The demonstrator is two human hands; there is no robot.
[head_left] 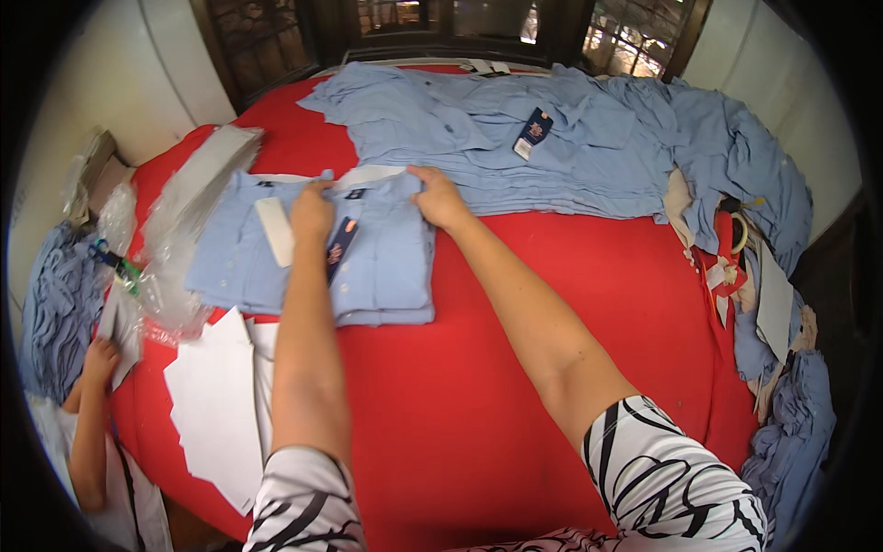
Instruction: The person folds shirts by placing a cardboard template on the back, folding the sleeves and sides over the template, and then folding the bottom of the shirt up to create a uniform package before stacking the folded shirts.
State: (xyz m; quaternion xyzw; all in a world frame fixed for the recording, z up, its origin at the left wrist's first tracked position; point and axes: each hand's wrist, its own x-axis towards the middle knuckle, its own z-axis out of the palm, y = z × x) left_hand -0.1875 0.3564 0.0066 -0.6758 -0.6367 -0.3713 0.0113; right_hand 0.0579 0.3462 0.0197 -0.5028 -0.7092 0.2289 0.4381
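Note:
Two stacks of folded light-blue shirts lie side by side on the red cloth (pixel 524 396). My left hand (pixel 313 210) is closed on the top left corner of the right folded shirt (pixel 395 262), near its collar. At the top right corner of that same shirt, my right hand (pixel 440 198) pinches the edge between thumb and fingers. A dark blue hang tag (pixel 341 247) rests on its front, partly behind my left forearm. The left folded shirt (pixel 237 253) carries a blank pale tag (pixel 274 230).
A large heap of unfolded shirts (pixel 589 138) fills the far side. Clear plastic bags (pixel 189 216) and white card sheets (pixel 213 405) lie on the left. Another person's hand (pixel 101 357) is at the left edge. A tape roll (pixel 739 233) hangs at the right.

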